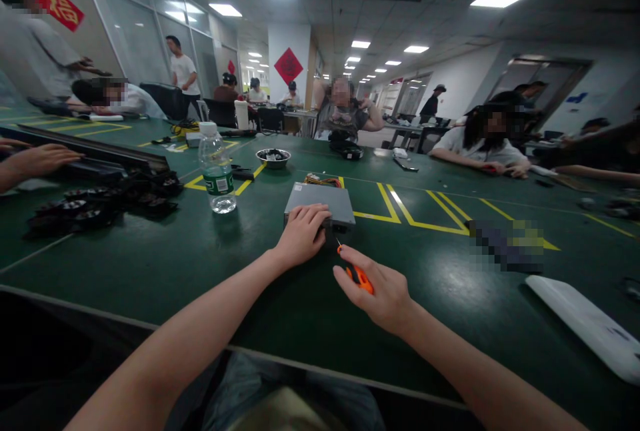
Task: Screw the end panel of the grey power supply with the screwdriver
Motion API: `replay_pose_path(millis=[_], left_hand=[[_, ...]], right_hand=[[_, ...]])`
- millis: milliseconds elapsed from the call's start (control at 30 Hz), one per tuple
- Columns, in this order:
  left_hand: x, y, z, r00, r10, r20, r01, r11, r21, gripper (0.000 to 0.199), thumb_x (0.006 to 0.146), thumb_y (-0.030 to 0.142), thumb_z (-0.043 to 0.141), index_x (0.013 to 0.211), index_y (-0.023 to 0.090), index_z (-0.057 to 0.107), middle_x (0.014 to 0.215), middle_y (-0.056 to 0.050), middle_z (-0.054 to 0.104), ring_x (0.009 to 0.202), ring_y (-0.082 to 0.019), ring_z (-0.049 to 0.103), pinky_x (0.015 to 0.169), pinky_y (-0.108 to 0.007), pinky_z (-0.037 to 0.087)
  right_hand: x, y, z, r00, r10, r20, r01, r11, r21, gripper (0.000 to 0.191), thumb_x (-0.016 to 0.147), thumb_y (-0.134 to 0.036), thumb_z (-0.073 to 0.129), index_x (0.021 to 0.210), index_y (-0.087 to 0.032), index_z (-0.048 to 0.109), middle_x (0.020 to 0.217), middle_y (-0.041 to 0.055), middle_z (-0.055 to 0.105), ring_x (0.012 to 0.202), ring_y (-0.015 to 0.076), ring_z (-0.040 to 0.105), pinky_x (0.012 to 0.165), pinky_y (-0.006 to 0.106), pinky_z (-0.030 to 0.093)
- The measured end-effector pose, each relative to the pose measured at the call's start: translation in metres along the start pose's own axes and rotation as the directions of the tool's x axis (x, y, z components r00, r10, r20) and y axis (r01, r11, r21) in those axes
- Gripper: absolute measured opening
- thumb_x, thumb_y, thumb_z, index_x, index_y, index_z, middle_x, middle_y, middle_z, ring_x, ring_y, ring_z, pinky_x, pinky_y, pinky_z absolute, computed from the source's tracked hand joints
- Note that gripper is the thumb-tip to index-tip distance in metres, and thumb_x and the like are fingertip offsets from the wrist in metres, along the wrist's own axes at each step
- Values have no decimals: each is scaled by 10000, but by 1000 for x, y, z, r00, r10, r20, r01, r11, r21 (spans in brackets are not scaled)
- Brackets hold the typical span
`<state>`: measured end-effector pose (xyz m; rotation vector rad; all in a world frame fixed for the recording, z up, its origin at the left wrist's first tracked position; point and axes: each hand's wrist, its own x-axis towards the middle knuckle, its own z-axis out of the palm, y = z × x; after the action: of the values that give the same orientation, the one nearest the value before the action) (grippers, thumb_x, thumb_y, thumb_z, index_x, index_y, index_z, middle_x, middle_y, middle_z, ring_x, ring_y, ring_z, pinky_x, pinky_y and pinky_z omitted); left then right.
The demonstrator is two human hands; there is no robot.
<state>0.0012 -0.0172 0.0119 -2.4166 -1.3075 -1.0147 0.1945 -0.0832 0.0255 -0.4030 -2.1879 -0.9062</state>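
Observation:
A grey metal computer power supply [336, 203] sits on the green table in front of me, with a bundle of coloured wires [323, 180] at its far side. My left hand [303, 234] grips its near left part, fingers over the top and thumb down by the front edge. In my right hand [383, 287] is an orange and black screwdriver [363, 279], held between thumb and fingers. Its thin tip points up and left toward the front of the power supply, a little apart from it.
Left of the power supply stands a water bottle [218, 171]; behind it is a metal bowl [273, 159] of small parts. Black fans [80, 211] lie at far left near another person's hand [43, 163]. On the right lies a white flat object [585, 324].

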Motion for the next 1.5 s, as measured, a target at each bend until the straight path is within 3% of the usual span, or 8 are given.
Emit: replay_pose_path(millis=[167,367,633,967,1167,1300,1400,1500], left_hand=[[-1,0,-1,1000,7,-2,-7,1000,-1,337,818,176,465,1153,204,491,1286,-64,524,1218,-200,433,999,-382,297],[0,0,1,1000,1,0,-1,1000,-2,358,806,171,479,1162,207,485,1290,-64,520,1221,-201,430,998,-384,298],[-1,4,1,999,-21,-37,20,999,-39,315,787,162,495,1099,205,486,1274,-69,529,1220,-192,433,1005,-379,282],[-4,7,3,994,109,-9,-110,992,-55,158,884,242,464,920,253,618,1305,-42,512,1165,-181,486,1024,-433,198],[-3,4,0,990,138,18,-136,987,-90,185,905,257,445,916,256,630,1302,-23,527,1186,-173,474,1029,-430,185],[-3,2,-1,987,156,46,-151,984,-91,214,919,259,415,924,260,630,1291,-9,539,1224,-171,441,1034,-422,186],[-3,1,0,983,174,60,-169,983,-77,230,919,273,412,1065,268,589,1315,-23,516,1258,-184,403,1031,-417,207],[-2,-1,2,993,117,24,-116,992,-40,443,871,267,489,1303,220,407,1350,-72,468,1257,-215,379,1015,-399,266]], right_hand=[[-2,-4,3,998,31,57,-36,996,79,243,805,-106,569,1028,-200,547,1118,135,600,1139,236,541,824,304,527],[9,-16,4,997,-77,34,75,996,45,301,807,-134,591,1087,-228,534,1026,112,644,1089,246,582,725,245,541],[0,-1,4,999,40,-4,-40,997,70,205,817,-101,561,1004,-180,530,1032,122,636,1104,212,567,790,279,525],[-9,-6,9,993,81,90,-89,992,91,323,802,-109,556,1114,-192,541,1126,150,583,1134,250,536,825,344,526],[-4,-4,4,998,-38,39,30,980,198,401,805,-151,574,1193,-164,472,1221,190,506,1197,284,478,849,383,525],[5,-3,-6,989,-146,17,138,964,229,340,817,-146,559,1153,-116,513,1160,180,563,1178,271,498,851,340,527],[6,-6,-5,993,-117,2,115,981,156,261,808,-147,572,1069,-140,567,1054,130,627,1044,223,586,759,277,542],[1,-9,3,993,-108,-38,110,991,80,195,759,-162,634,940,-213,584,876,47,653,838,174,626,658,253,531]])
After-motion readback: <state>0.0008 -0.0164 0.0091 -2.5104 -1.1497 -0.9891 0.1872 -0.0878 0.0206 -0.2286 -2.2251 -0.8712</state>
